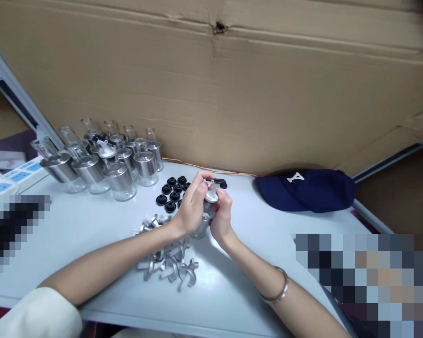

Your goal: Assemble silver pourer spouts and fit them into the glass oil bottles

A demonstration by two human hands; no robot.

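Gripping one small glass-and-metal bottle (206, 218) mid-table, left hand (192, 206) steadies it; right hand (221, 217) fingers pinch its silver cap (212, 193).

Bench (254, 263): I see a white top.
On it: glass jars (102, 164), black caps (172, 190), metal fittings (169, 263), navy cap (306, 190), power strip (14, 178).

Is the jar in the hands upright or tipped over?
Roughly upright: the jar stands on the table, silver cap upward, between the left hand and right hand. Exact tilt cannot be told.
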